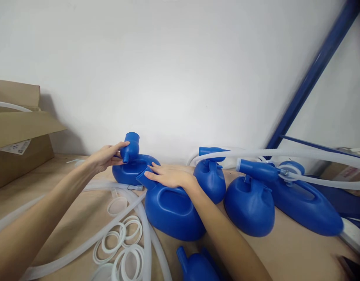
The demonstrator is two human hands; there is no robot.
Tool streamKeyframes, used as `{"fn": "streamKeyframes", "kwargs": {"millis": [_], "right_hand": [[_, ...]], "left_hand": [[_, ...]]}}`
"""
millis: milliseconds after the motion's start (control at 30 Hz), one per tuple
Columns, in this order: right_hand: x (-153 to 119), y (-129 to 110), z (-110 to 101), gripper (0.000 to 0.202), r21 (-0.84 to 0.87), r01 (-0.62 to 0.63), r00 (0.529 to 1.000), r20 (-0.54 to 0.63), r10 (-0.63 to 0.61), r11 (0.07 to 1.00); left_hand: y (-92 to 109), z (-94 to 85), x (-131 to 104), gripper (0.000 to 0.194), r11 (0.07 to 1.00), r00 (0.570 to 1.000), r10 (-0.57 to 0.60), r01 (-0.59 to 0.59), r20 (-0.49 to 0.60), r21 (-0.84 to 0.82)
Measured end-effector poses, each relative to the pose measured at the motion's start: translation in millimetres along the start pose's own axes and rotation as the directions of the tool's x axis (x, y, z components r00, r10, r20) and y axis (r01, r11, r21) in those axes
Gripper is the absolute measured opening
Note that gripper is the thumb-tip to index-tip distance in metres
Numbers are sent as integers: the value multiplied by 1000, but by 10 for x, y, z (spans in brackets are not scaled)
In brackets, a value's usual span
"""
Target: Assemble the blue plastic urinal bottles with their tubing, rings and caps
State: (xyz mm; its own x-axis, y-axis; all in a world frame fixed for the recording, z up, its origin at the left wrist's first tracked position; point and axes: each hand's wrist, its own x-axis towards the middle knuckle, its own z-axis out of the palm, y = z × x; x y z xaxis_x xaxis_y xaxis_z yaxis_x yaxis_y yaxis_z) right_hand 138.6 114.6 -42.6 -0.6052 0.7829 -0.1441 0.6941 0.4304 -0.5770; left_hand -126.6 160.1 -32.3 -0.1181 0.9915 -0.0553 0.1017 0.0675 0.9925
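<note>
My left hand (pixel 111 156) is closed round a blue plastic adapter (pixel 131 146) with a wide round mouth on top and a narrow spout below. It is held upright over the handle of a blue jug (pixel 118 173) at the back, partly overlapping it. My right hand (pixel 171 175) lies with fingers stretched out across the neck of a nearer blue jug (pixel 175 212). This jug has an oval handle opening, and its open mouth points up and left. The undersides of my right fingers are hidden.
White rings (pixel 133 261) and clear hoses (pixel 89 240) lie front left on the table. Left stands an open cardboard box (pixel 22 156). More blue jugs (pixel 250 207) with fitted tops and hoses stand right, near a blue frame post (pixel 311 78). Another blue piece (pixel 199 269) lies at the front edge.
</note>
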Motion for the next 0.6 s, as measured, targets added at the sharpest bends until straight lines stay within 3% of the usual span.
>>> {"fn": "streamKeyframes", "kwargs": {"millis": [100,300,600], "right_hand": [[-30,-53,-15,102,0,-15,1000,2,15,1000],[-65,-109,-19,99,-21,-54,998,-12,54,998],[-28,-62,-13,87,-126,15,999,-26,-18,992]], "left_hand": [[34,-70,-9,44,997,998,-67,66,9,31],[5,-159,20,52,993,996,-36,27,84,116],[29,33,-117,57,989,988,-13,-10,155,145]]}}
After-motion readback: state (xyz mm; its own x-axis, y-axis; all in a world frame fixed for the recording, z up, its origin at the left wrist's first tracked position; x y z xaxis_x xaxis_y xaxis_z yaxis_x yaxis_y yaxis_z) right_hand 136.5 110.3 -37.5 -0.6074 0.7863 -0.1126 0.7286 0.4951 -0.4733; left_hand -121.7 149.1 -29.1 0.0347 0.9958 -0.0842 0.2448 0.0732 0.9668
